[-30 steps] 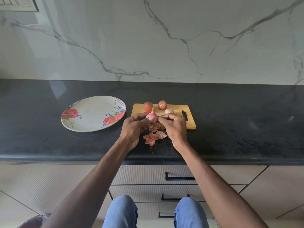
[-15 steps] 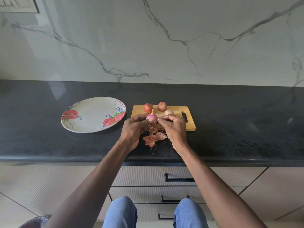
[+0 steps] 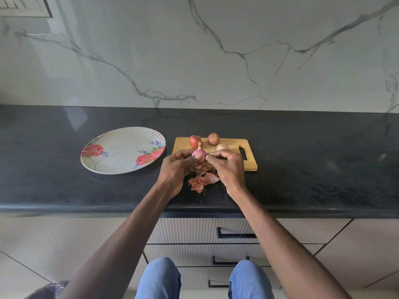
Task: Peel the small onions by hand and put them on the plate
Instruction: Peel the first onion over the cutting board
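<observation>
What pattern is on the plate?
Red roses with green leaves and blue specks on the white plate, seen in the head view.

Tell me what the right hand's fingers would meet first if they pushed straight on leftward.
The pink onion, which the right hand already pinches; just past it the left hand, gripping the same onion. Depth is unclear, but they look in line.

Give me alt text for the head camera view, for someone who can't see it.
Two hands hold a small pink onion above a black counter: the left hand grips it, the right hand pinches at its side. Loose peels lie beneath, three more onions sit on a wooden cutting board, and a rose-patterned plate lies left with no onions on it.
</observation>
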